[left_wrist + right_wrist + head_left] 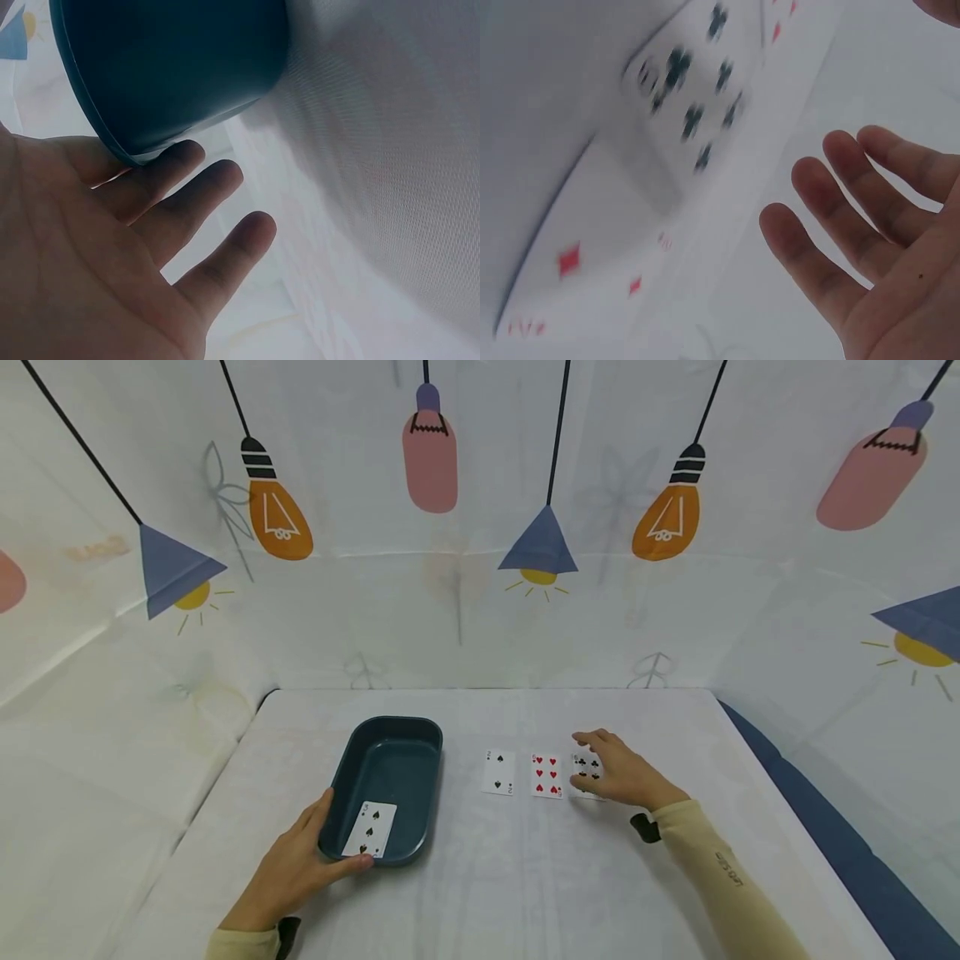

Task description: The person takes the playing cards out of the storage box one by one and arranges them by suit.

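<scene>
My left hand (296,860) rests against the near left corner of a dark teal tray (433,793), its thumb along the front rim. In the left wrist view, the loosely straight fingers (214,184) lie by the tray's outer wall. A three of spades (371,829) lies face up inside. My right hand (626,774) hovers over a six of clubs (587,765), thumb and fingers spread, partly covering it. The right wrist view shows a diamonds card (592,255) beside the clubs card, with the fingers apart from both.
Left of the clubs card lie a six of hearts (547,776) and a two of spades (498,772), face up in a row on the white-covered table (480,902). A printed white curtain (360,610) hangs behind, and a blue strip (810,814) borders the right side.
</scene>
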`<action>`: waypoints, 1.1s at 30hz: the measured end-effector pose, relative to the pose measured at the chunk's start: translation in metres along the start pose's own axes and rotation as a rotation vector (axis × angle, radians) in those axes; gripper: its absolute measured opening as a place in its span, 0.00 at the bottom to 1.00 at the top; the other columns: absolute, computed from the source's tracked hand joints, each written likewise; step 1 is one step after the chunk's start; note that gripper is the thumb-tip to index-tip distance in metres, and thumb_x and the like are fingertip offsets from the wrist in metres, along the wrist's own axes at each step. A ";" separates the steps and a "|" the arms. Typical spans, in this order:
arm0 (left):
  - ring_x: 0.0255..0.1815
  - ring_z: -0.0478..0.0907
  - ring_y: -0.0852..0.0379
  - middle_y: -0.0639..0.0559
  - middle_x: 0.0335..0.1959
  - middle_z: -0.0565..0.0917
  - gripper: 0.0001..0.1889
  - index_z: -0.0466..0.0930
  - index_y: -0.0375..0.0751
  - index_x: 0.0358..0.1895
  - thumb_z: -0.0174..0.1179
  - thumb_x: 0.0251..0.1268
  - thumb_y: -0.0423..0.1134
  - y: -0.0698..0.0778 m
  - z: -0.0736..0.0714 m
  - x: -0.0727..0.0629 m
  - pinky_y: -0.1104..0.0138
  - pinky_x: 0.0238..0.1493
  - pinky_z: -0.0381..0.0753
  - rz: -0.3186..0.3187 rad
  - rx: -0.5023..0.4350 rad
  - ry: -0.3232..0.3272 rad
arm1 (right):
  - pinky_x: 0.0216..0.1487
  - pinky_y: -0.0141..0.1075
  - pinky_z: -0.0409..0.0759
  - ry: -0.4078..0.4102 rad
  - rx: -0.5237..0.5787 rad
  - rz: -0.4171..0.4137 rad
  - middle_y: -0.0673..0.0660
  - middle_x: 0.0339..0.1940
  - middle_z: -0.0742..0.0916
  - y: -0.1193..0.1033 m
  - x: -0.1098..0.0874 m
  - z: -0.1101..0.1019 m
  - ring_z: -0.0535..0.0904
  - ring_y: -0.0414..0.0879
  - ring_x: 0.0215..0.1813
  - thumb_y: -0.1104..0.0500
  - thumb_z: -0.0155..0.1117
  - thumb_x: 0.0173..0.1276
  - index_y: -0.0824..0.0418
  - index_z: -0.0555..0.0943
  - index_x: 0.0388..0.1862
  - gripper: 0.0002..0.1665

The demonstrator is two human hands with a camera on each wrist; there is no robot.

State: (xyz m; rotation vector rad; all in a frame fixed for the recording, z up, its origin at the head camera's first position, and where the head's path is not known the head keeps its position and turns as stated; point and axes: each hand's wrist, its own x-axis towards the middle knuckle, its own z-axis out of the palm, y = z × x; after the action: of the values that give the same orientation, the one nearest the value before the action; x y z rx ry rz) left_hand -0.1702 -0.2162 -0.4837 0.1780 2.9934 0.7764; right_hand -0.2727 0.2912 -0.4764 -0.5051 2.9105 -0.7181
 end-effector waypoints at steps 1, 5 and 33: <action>0.67 0.70 0.28 0.31 0.74 0.63 0.66 0.46 0.36 0.82 0.68 0.49 0.74 0.000 0.000 0.000 0.36 0.58 0.73 -0.001 0.001 -0.001 | 0.59 0.57 0.77 0.001 0.012 -0.009 0.59 0.66 0.75 -0.005 0.002 0.003 0.74 0.56 0.65 0.40 0.70 0.65 0.59 0.68 0.75 0.45; 0.67 0.70 0.28 0.30 0.74 0.63 0.67 0.46 0.35 0.82 0.68 0.48 0.75 0.001 0.000 0.000 0.36 0.58 0.73 -0.006 0.008 -0.006 | 0.59 0.54 0.78 0.006 0.063 -0.052 0.56 0.66 0.75 -0.023 0.006 0.012 0.75 0.55 0.64 0.40 0.70 0.64 0.59 0.69 0.75 0.45; 0.65 0.72 0.29 0.27 0.71 0.68 0.71 0.51 0.29 0.79 0.67 0.42 0.80 0.002 -0.002 0.002 0.37 0.58 0.74 0.010 0.063 0.029 | 0.59 0.49 0.78 0.021 0.318 -0.228 0.53 0.64 0.77 -0.132 0.040 0.061 0.76 0.56 0.63 0.40 0.69 0.67 0.53 0.72 0.73 0.39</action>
State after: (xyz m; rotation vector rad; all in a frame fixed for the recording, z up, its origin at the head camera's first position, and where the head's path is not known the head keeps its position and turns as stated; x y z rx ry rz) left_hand -0.1724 -0.2151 -0.4806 0.1864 3.0484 0.6924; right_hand -0.2608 0.1407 -0.4693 -0.7988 2.7049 -1.1951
